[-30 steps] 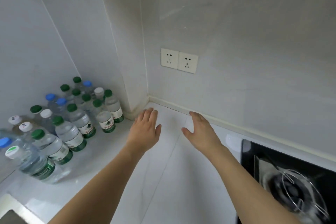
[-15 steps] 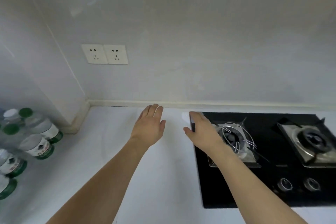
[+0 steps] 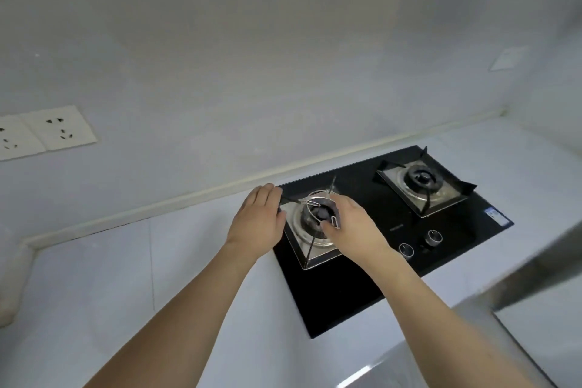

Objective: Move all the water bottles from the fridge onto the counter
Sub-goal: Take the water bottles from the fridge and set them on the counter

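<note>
No water bottle and no fridge interior show in the head view at this moment. My left hand (image 3: pixel 259 224) is stretched forward with straight fingers, palm down, over the white counter (image 3: pixel 110 277) at the left edge of the black gas hob (image 3: pixel 356 287). My right hand (image 3: pixel 354 228) is also held out with relaxed fingers, above the hob's left burner (image 3: pixel 310 224). Neither hand holds anything.
A second burner (image 3: pixel 422 181) sits at the hob's right, with two knobs (image 3: pixel 420 242) at its front. A double wall socket (image 3: pixel 41 132) is on the left wall. A grey metallic surface (image 3: pixel 535 287) comes in from the lower right.
The view has swung right: the group of bottles on the counter has left the frame and the hob has moved to the centre. Both hands stay empty and outstretched.
</note>
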{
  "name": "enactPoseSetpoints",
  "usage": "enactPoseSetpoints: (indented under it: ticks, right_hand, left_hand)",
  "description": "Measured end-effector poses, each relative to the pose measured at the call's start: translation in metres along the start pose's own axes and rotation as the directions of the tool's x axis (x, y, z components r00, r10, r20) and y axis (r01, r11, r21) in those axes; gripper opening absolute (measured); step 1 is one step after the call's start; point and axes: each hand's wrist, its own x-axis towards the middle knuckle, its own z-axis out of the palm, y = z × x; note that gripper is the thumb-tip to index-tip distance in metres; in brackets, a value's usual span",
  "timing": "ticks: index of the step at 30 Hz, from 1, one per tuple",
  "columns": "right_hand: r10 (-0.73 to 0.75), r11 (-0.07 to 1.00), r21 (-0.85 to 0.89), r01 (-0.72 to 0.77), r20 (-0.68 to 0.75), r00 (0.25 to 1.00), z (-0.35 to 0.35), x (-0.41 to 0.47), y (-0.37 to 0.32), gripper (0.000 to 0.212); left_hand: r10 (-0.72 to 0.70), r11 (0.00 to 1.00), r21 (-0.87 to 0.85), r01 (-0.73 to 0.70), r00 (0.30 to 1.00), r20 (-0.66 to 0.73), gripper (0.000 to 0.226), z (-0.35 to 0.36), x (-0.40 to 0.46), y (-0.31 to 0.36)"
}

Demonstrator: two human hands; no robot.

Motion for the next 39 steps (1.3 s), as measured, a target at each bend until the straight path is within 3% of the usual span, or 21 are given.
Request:
enactPoseSetpoints:
  ticks: [7, 18, 32, 39]
  right_hand:
    - [0.107, 0.994, 0.014, -0.106, -0.089, 0.99, -0.049, -0.039, 0.068, 0.061]
    - [0.265, 0.964, 0.04, -0.263, -0.23, 0.936, -0.133, -0.109, 0.205, 0.06]
    - [0.405, 0.913, 0.097, -0.396, -0.328, 0.853, -0.234, -0.191, 0.373, 0.061]
    - [0.479, 0.876, 0.153, -0.457, -0.372, 0.795, -0.273, -0.207, 0.436, 0.061]
  left_hand:
    - [0.147, 0.989, 0.008, -0.148, 0.987, 0.065, 0.052, 0.025, 0.029, 0.083]
    - [0.36, 0.933, -0.031, -0.36, 0.92, 0.157, 0.056, 0.084, 0.052, 0.264]
    - [0.569, 0.822, -0.093, -0.562, 0.816, 0.104, 0.052, 0.151, 0.069, 0.476]
    - [0.691, 0.722, -0.116, -0.682, 0.72, 0.06, 0.045, 0.181, 0.091, 0.557]
